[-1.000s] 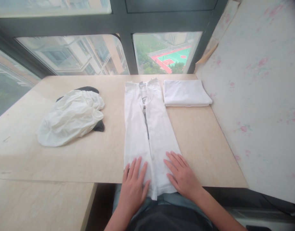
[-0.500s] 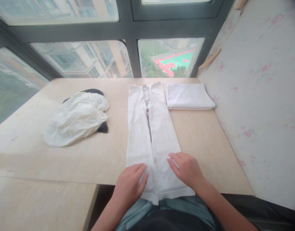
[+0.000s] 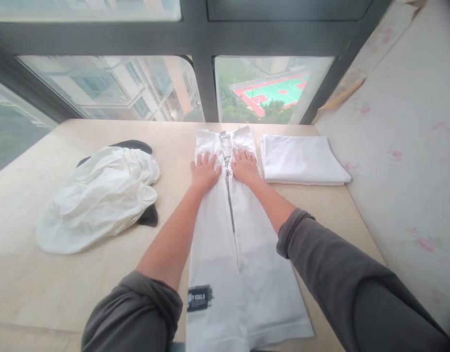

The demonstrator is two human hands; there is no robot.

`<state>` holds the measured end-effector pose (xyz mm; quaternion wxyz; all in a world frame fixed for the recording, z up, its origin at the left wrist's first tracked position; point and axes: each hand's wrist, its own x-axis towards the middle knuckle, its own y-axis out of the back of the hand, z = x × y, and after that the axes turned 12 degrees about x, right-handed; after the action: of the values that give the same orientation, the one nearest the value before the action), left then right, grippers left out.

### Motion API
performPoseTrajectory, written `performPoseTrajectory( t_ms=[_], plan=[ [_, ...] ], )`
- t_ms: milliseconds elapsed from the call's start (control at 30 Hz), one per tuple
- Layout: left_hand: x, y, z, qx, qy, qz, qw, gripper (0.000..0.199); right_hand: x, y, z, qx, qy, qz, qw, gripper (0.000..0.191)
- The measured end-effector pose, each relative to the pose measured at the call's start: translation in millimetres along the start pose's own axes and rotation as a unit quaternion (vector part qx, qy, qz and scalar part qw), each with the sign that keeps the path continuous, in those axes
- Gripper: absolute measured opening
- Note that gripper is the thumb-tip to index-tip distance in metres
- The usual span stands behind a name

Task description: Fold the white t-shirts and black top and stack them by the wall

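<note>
A white T-shirt (image 3: 217,244) lies lengthwise on the table, both sides folded in toward the middle, with its collar end toward the window. Through the gap between the folded sides a dark print shows, and a black label patch sits near the lower left. My left hand (image 3: 205,172) rests flat on the left fold just below the collar, fingers spread. On the right fold, level with it, lies my right hand (image 3: 244,167), palm down with fingers stretched out. Neither hand grips the cloth visibly.
A folded white cloth (image 3: 303,159) lies right of the T-shirt, close to the papered wall (image 3: 404,171). To the left is a crumpled white garment (image 3: 100,200) with black parts under it. The pale wooden table (image 3: 169,142) meets the window frame (image 3: 206,88) at the back.
Both hands have moved forward from the hem end of the T-shirt to just below its collar. The view has shifted, and the label patch now shows.
</note>
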<state>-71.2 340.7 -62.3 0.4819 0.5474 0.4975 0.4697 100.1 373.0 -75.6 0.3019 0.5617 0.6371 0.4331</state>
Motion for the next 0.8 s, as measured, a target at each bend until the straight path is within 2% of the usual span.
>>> performPoseTrajectory(
  t_ms=[167, 300, 400, 467, 567, 633, 700, 800],
  plan=[
    [45.3, -12.7, -17.1, 0.0, -0.002, 0.02, 1.0, 0.062, 46.6, -10.8, 9.3, 0.009, 0.013, 0.0, 1.0, 0.054],
    [63.1, -12.6, -22.8, 0.004, -0.002, 0.038, 0.999, 0.061, 68.7, -8.8, 6.9, 0.02, 0.01, 0.012, 1.0, 0.05],
    [62.6, -8.5, -23.0, 0.018, -0.02, 0.067, 0.997, 0.063, 85.5, -9.3, -7.2, 0.052, 0.086, 0.035, 0.994, 0.047],
    [54.1, -6.5, -21.5, 0.022, -0.042, 0.074, 0.996, 0.064, 100.0, -14.8, -22.0, 0.082, 0.171, -0.008, 0.982, 0.049],
    [24.4, -6.1, -16.6, 0.017, -0.063, 0.059, 0.996, 0.065, 120.0, -29.6, -45.1, 0.08, 0.225, -0.117, 0.964, 0.05],
    [-10.0, -5.0, -11.8, 0.015, -0.067, 0.044, 0.997, 0.069, 127.3, -39.5, -56.3, 0.054, 0.211, -0.138, 0.966, 0.05],
    [-57.3, -0.3, -5.3, 0.011, -0.081, 0.029, 0.996, 0.071, 129.2, -46.6, -62.3, 0.034, 0.192, -0.132, 0.972, 0.052],
    [-148.5, 12.5, 9.3, 0.007, -0.134, 0.03, 0.991, 0.069, 127.0, -50.8, -65.0, 0.016, 0.179, -0.13, 0.975, 0.054]
  ],
)
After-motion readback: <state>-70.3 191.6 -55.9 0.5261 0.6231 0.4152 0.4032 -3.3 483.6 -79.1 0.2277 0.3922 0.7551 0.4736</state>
